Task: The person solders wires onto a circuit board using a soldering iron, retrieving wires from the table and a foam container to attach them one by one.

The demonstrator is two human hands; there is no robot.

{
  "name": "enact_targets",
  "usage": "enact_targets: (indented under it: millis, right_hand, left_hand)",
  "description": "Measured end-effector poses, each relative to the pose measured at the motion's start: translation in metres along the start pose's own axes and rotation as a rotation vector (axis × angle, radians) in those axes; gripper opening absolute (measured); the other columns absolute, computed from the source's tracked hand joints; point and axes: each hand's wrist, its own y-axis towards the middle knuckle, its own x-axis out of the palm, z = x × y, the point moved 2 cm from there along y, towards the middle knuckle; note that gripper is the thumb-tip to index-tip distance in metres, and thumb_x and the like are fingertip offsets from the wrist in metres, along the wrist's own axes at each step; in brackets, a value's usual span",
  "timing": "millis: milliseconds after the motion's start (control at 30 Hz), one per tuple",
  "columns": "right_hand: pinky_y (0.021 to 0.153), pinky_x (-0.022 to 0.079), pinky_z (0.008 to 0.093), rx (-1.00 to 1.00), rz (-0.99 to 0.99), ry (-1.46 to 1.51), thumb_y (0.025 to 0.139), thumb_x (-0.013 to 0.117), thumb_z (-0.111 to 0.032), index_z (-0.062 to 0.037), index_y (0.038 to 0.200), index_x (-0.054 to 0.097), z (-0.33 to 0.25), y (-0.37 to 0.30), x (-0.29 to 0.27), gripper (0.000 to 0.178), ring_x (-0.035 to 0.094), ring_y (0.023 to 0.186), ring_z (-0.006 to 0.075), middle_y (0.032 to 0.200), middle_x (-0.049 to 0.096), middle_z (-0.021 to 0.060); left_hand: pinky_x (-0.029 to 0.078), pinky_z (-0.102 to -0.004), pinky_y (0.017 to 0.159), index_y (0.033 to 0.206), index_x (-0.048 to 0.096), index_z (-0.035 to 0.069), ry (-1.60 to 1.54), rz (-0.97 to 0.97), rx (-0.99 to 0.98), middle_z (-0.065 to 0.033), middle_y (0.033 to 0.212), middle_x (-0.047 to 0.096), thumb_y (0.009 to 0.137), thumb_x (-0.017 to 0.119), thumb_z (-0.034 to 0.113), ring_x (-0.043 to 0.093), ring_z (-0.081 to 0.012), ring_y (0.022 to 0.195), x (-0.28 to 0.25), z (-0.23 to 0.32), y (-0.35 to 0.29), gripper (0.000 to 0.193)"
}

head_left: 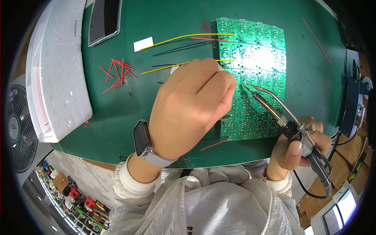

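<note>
A panel of green circuit boards [270,74] lies on the green mat, its upper middle washed out by glare. My left hand [192,98], with a watch [143,138] on the wrist, is pinched closed over the panel's left edge; whatever its fingertips hold is hidden behind the hand. In my right hand [290,152] is a soldering iron [270,107] with a thin metal feed tube [276,98] alongside. The iron's tip is at the middle of the panel, just right of my left fingers. Yellow wires [188,35] and short red wires reach leftward from the panel's left edge.
Several loose red wires [119,74] lie in a pile on the left, beside a white foam block [62,70]. At the top left is a phone [105,19]. One red wire [316,41] lies far right. A fan [19,121] stands beyond the foam.
</note>
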Motion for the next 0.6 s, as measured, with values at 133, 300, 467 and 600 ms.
enact_targets:
  millis: [133, 300, 467, 600]
  right_hand:
    - [0.045, 0.032, 0.0234, -0.004, 0.015, 0.016, 0.068, 0.059, -0.029, -0.004, 0.078, 0.037, 0.003, 0.0, -0.001, 0.034, 0.035, 0.046, 0.0116, 0.058, 0.038, 0.0053]
    - [0.051, 0.039, 0.0275, -0.063, 0.123, -0.058, 0.073, 0.065, -0.035, -0.0062, 0.089, 0.036, 0.009, 0.0, -0.008, 0.043, 0.043, 0.054, 0.0151, 0.07, 0.044, 0.0086]
    - [0.051, 0.04, 0.0267, -0.064, 0.177, -0.086, 0.075, 0.06, -0.03, -0.0068, 0.091, 0.036, 0.011, 0.009, -0.015, 0.038, 0.044, 0.059, 0.017, 0.07, 0.044, 0.0101]
    - [0.047, 0.04, 0.0263, -0.055, 0.213, -0.063, 0.073, 0.056, -0.026, -0.0067, 0.093, 0.036, 0.012, 0.012, -0.013, 0.034, 0.044, 0.059, 0.0185, 0.071, 0.045, 0.0123]
  left_hand:
    - [0.041, -0.028, 0.05, 0.075, 0.055, 0.004, 0.047, -0.039, -0.021, -0.005, 0.071, 0.053, 0.06, 0.064, -0.007, 0.052, -0.0188, 0.059, -0.003, 0.003, 0.001, 0.021]
    - [0.042, -0.0297, 0.053, 0.079, 0.057, 0.005, 0.147, -0.108, -0.014, -0.0052, 0.075, 0.054, 0.06, 0.068, -0.002, 0.053, -0.0202, 0.063, -0.011, 0.01, 0.002, 0.023]
    - [0.046, -0.0335, 0.064, 0.089, 0.059, 0.005, 0.028, -0.037, 0.043, -0.0091, 0.09, 0.057, 0.06, 0.068, 0.003, 0.055, -0.0231, 0.076, -0.013, 0.043, -0.013, 0.03]
    - [0.045, -0.0344, 0.078, 0.098, 0.059, 0.004, -0.005, -0.283, -0.033, -0.0104, 0.105, 0.057, 0.062, 0.066, 0.005, 0.055, -0.0254, 0.097, 0.007, 0.069, -0.016, 0.036]
